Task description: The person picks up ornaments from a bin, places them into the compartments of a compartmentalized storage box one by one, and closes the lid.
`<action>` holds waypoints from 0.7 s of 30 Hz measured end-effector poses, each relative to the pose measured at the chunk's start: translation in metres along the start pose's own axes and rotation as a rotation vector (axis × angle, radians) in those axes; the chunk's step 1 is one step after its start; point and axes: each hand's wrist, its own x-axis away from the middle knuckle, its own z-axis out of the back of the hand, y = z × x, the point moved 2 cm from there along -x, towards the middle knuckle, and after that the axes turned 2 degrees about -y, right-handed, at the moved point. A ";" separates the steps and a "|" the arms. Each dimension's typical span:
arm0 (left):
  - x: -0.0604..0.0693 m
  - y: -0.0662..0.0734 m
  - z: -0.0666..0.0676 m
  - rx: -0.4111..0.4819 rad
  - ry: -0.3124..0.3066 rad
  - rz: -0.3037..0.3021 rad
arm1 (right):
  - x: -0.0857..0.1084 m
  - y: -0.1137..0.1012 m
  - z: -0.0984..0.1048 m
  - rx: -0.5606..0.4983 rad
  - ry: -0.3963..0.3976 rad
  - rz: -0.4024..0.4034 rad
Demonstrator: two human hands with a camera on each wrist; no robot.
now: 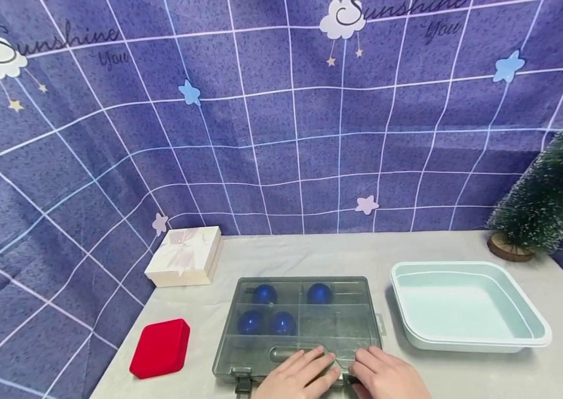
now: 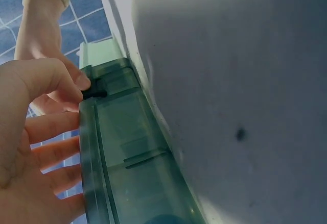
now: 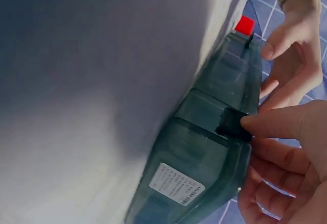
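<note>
A grey-green see-through plastic organizer box (image 1: 331,318) lies on the table with its lid down. Several shiny blue balls (image 1: 282,323) sit in its compartments. My left hand (image 1: 301,374) rests on the lid near the front edge, fingers spread and fairly straight. At the front right, my right hand (image 1: 386,374) has its fingers on the lid. Its thumb presses the black latch (image 3: 232,124), as the right wrist view shows, pinching the latch and lid edge. A second black latch (image 1: 242,384) is at the front left of the box.
To the right stands a pale mint basin (image 1: 471,346), with a small artificial pine tree (image 1: 551,194) behind it. On the left are a red box (image 1: 159,349) and a cream box (image 1: 184,257). A blue gridded curtain (image 1: 281,122) hangs behind the table.
</note>
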 end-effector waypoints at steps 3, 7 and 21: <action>0.000 0.000 0.001 0.021 -0.001 0.006 | -0.004 -0.001 0.001 -0.003 -0.044 -0.024; 0.000 -0.002 0.003 0.024 -0.013 0.011 | -0.009 -0.002 0.003 -0.016 -0.118 -0.072; 0.009 -0.008 0.005 -0.113 0.111 -0.006 | -0.007 0.004 0.007 -0.171 -0.187 -0.174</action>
